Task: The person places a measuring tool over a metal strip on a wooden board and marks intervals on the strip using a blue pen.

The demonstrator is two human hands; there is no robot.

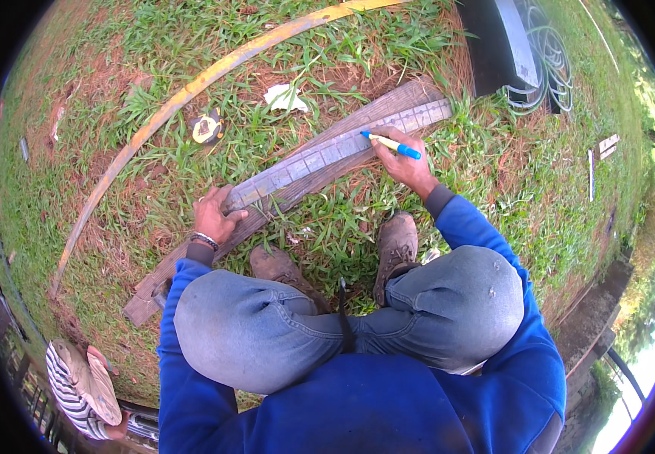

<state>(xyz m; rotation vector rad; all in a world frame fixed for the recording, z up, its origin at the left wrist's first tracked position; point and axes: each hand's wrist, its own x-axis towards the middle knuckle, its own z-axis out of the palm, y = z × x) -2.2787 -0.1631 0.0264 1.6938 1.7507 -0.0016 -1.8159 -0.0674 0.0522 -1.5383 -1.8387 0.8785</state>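
Note:
A flat grey metal bar (297, 167) with dark lines drawn across it lies slantwise over a weathered wooden plank (324, 178). My left hand (214, 216), a dark bracelet at its wrist, grips the bar's near left end between thumb and fingers. Closed round a pale-barrelled marker (394, 144) with blue ends, my right hand (409, 165) rests by the bar's near edge. The marker's blue tip is at the bar's upper surface, right of its middle. Beyond the bar, a yellow and black tape measure (207, 129) sits in the grass.
A long curved bar with worn yellow paint (170, 106) arcs across the far left. White scrap (286, 97) lies on the grass. At far right stands a dark box-like object (494, 47) beside coiled pale tubing (548, 64). Another person (84, 386) is at lower left.

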